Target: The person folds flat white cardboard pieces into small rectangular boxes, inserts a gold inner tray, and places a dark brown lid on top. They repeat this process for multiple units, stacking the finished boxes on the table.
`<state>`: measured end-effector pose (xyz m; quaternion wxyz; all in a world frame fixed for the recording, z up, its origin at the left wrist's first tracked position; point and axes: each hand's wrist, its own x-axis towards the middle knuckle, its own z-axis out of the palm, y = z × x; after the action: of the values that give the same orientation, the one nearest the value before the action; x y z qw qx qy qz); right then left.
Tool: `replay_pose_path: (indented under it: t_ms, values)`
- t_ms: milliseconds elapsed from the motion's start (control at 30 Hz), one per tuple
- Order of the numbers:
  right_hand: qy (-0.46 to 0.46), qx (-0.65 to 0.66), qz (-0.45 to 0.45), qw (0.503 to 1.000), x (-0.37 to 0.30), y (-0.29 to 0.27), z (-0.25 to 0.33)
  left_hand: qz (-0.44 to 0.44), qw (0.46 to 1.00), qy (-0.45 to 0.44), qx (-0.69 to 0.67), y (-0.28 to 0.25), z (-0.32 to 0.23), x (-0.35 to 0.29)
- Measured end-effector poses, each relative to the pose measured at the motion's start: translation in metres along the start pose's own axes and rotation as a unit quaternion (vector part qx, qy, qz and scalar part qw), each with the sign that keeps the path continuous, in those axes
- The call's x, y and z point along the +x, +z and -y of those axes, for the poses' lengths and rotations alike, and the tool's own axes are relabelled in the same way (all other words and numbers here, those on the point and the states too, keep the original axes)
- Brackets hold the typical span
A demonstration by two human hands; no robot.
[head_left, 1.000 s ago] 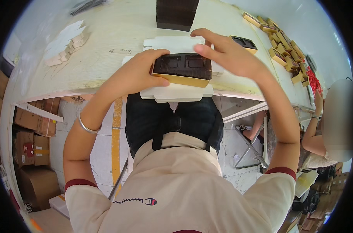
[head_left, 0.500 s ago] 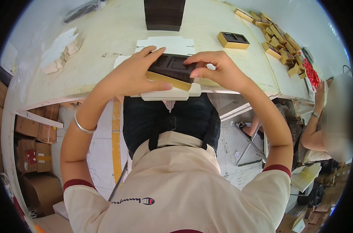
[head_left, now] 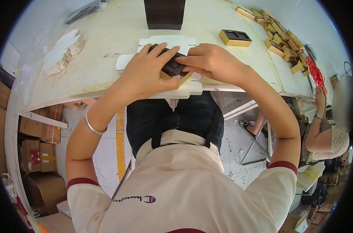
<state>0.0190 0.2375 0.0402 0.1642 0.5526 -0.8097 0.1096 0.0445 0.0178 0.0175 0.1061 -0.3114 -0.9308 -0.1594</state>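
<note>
My left hand (head_left: 145,72) is wrapped over the left side of a small gold box (head_left: 185,79), its thumb along the near side and its fingers across the top. A black plastic tray (head_left: 173,67) with moulded hollows sits tilted in the box's opening. At the tray's right end, my right hand (head_left: 215,62) is closed, with thumb and forefinger on its edge. Part of box and tray is hidden by the fingers. Beneath them lie flat white carton blanks (head_left: 166,40) at the table's near edge.
A tall stack of black trays (head_left: 165,15) stands beyond my hands. One gold box with a black tray (head_left: 234,42) sits to the right, with a pile of gold boxes (head_left: 279,33) farther off. White folded cartons (head_left: 62,54) lie left. Another person's hand (head_left: 320,97) touches red material (head_left: 315,73).
My left fingers have spread farther over the box, and the box has turned. The black tray now sits more askew in it. My right hand has moved in over the tray's end.
</note>
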Motion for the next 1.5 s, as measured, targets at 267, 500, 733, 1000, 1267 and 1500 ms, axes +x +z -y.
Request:
replay_pose_path:
  t_ms: [267, 500, 733, 1000, 1267, 1500]
  values:
    - [0.033, 0.007, 0.06, 0.998, -0.002, -0.009, 0.004, 0.016, 0.998, 0.034, -0.044, -0.005, 0.01, 0.0]
    - [0.005, -0.023, 0.046, 0.999, 0.005, -0.002, 0.006, 0.043, 0.996, 0.054, -0.054, -0.005, 0.024, 0.004]
    - [0.135, 0.275, 0.082, 0.948, 0.014, -0.008, 0.0, 0.098, 0.978, 0.105, -0.148, -0.015, 0.048, 0.014]
    - [0.04, 0.111, 0.091, 0.989, 0.015, 0.003, 0.006, 0.095, 0.973, 0.144, -0.156, -0.005, 0.06, 0.012]
    - [0.045, -0.068, -0.103, 0.991, -0.007, 0.035, 0.052, 0.037, 0.993, 0.039, 0.102, 0.002, 0.024, -0.005]
    - [0.213, 0.027, -0.158, 0.964, 0.016, 0.054, 0.065, 0.028, 0.967, 0.053, -0.249, -0.015, 0.05, 0.006]
